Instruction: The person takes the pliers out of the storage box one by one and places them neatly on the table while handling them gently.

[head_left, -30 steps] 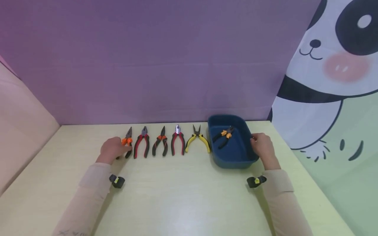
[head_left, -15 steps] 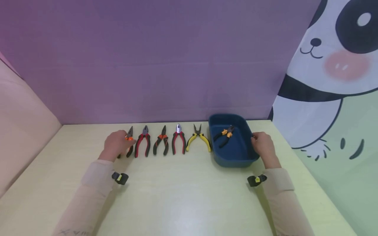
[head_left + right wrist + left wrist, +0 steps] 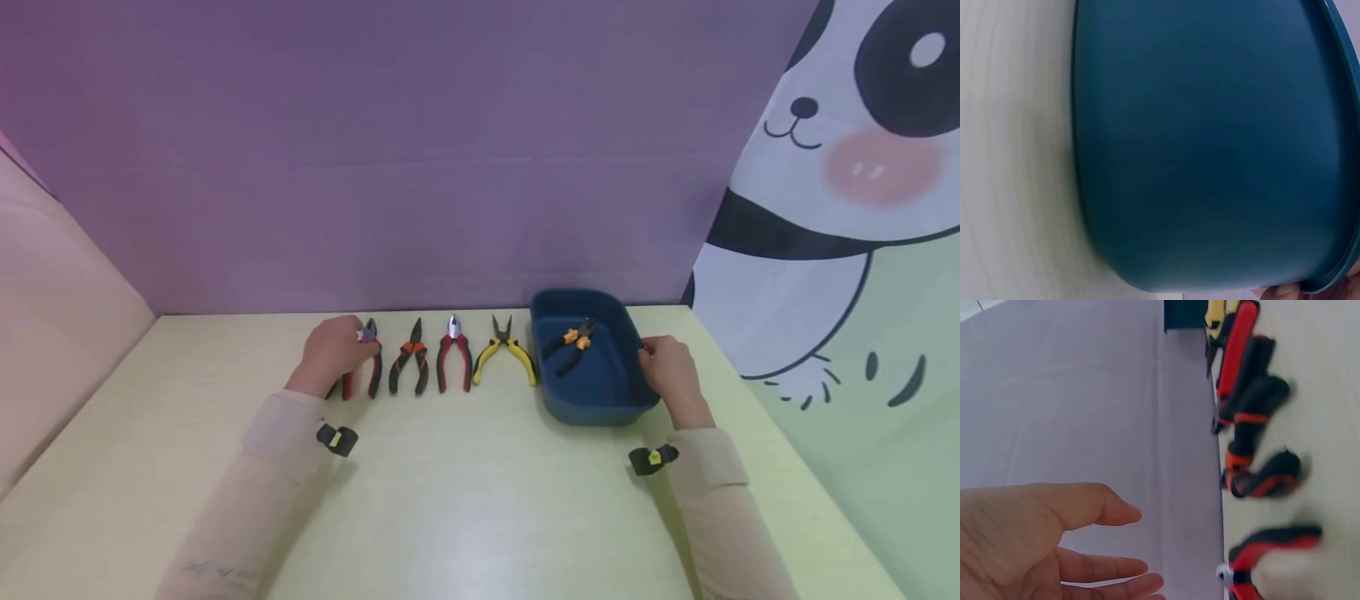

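Observation:
My left hand (image 3: 330, 354) hovers over the left end of a row of pliers, its fingers extended with nothing between them in the left wrist view. It largely covers the leftmost pliers (image 3: 332, 390); a dark handle tip shows. Beside its fingertips lie red-and-black pliers (image 3: 376, 379), partly hidden. Further right come pliers with orange-striped black handles (image 3: 422, 375), another red-and-black pair (image 3: 467, 362) and yellow-handled pliers (image 3: 486, 362). My right hand (image 3: 666, 371) pinches the right rim of a blue basin (image 3: 1210, 156), thumb (image 3: 1282, 292) at the edge. Small orange-and-black pliers (image 3: 582, 342) lie inside.
The pale wooden table (image 3: 465, 500) stretches in front of the row. A purple cloth backdrop (image 3: 375, 208) rises behind its far edge. A panda-printed cloth (image 3: 847, 208) hangs on the right, and a pale wall (image 3: 60, 308) stands on the left.
My left hand has moved right from the leftmost, orange-and-black pliers to the neighbouring red-and-black pair, letting go of the first. My right hand stays at the basin's rim.

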Action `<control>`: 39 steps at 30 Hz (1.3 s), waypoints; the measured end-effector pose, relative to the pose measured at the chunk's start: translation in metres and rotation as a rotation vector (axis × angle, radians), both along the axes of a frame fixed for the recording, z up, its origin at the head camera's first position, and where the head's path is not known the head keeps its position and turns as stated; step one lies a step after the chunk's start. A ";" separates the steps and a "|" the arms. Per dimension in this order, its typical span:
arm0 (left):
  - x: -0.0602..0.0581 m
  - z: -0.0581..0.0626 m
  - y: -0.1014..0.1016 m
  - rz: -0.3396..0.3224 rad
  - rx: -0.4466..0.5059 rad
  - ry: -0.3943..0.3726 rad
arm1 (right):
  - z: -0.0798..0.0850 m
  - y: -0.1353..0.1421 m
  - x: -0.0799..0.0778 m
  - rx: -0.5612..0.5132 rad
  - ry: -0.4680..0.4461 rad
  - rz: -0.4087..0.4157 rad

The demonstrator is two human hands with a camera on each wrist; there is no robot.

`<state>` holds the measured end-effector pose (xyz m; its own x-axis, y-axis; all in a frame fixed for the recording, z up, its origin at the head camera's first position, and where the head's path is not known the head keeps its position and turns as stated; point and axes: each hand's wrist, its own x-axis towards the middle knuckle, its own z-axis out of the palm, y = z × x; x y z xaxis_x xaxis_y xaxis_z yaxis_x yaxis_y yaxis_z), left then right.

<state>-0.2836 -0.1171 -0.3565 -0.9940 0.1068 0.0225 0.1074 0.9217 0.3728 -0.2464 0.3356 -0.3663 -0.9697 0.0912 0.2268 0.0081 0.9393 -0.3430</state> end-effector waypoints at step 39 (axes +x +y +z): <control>-0.003 0.016 0.136 -0.184 -0.005 -0.003 | -0.002 0.001 0.000 0.000 -0.012 0.006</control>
<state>-0.2870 0.0192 -0.3403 -0.9579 0.2865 0.0181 0.2728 0.8887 0.3685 -0.2468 0.3369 -0.3683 -0.9729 0.0857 0.2147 0.0069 0.9392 -0.3432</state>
